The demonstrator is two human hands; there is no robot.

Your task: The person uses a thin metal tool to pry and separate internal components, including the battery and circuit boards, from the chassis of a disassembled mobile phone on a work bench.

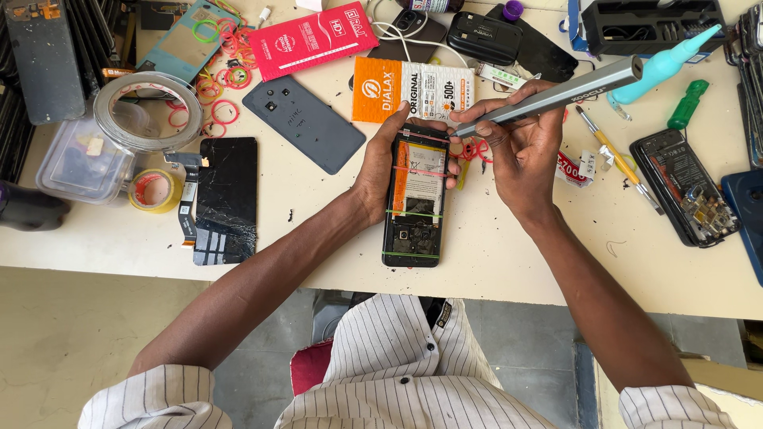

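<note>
From the head camera: the left hand (pixel 381 171) wraps its grip around an opened black phone with exposed battery and rubber bands (pixel 413 199), held just above the cream surface (pixel 509 254). The right hand (pixel 520 155) pinches a long grey metal pen-shaped screwdriver (pixel 556 95), tip touching the phone's top edge. A dark grey back cover (pixel 304 123) lies left of the left grip.

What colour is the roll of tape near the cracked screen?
Yellow, seen in the head view: the roll of tape by the cracked screen.

L hand (pixel 380 171) fingers curled in a grip, R hand (pixel 520 147) pinched, both forearms angled inward
</note>
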